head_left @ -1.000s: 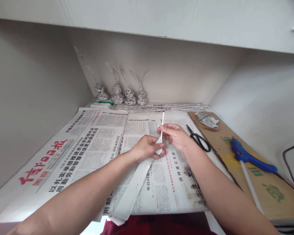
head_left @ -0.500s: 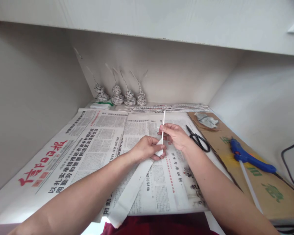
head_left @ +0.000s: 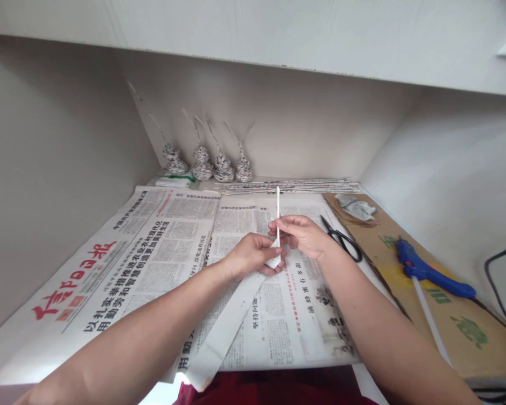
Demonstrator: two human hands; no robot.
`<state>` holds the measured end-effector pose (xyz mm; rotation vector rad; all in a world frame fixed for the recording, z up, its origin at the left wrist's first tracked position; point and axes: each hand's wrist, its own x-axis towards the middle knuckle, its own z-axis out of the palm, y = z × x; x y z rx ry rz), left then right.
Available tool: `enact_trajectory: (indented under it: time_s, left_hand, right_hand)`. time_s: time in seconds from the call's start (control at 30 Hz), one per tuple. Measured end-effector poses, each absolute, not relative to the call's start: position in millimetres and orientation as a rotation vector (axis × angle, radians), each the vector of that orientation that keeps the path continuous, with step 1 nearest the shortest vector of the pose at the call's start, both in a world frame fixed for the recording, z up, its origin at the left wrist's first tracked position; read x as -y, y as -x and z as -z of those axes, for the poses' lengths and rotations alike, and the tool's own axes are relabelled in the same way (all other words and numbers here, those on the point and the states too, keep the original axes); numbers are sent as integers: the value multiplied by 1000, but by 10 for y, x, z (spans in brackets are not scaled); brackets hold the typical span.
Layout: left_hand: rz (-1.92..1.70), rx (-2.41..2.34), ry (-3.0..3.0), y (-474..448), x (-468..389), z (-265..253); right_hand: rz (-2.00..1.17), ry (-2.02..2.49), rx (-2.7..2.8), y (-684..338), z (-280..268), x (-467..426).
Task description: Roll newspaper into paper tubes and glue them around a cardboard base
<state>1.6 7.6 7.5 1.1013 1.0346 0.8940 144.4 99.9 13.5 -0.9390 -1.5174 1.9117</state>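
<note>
The left hand [head_left: 253, 256] pinches a white paper strip [head_left: 227, 334] trailing toward seven o'clock; just beside it, the right hand [head_left: 304, 234] grips a thin white rod [head_left: 278, 203] pointing to twelve. From them, scissors [head_left: 331, 231] lie at three; gourd-shaped coils [head_left: 224, 169] stand at eleven.

The table [head_left: 206, 184] before me is mostly covered by newspaper [head_left: 181, 225], print up. On my right, cardboard [head_left: 388, 247] lies beside it, bearing a blue glue gun [head_left: 436, 274] and a crumpled wad [head_left: 356, 208]. Scissors [head_left: 341, 239] rest on the newspaper near the cardboard. Along the back I see thin sticks [head_left: 295, 186] in a bundle, four paper gourds [head_left: 243, 170] standing at the left, and a packet [head_left: 175, 182] at the leftmost one's base.
</note>
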Motion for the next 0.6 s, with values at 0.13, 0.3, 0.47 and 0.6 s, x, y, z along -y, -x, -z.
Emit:
enact_trajectory:
  time_s: [0.13, 0.3, 0.47, 0.6]
  left_hand:
    - [-882, -1055, -1094, -21, -68, -92]
    - [-887, -1050, -1090, -17, -71, -102]
    - [-885, -1043, -1092, -27, -81, -63]
    - [-892, -1043, -1100, -29, -80, -59]
  right_hand:
    - [-1824, 1029, 1434, -1440, -123, -1004]
    - [-1945, 869, 1512, -1442, -154, -983]
    - [-1826, 1036, 1468, -1454, -140, -995]
    - [-1846, 935, 1568, -1467, -152, -993]
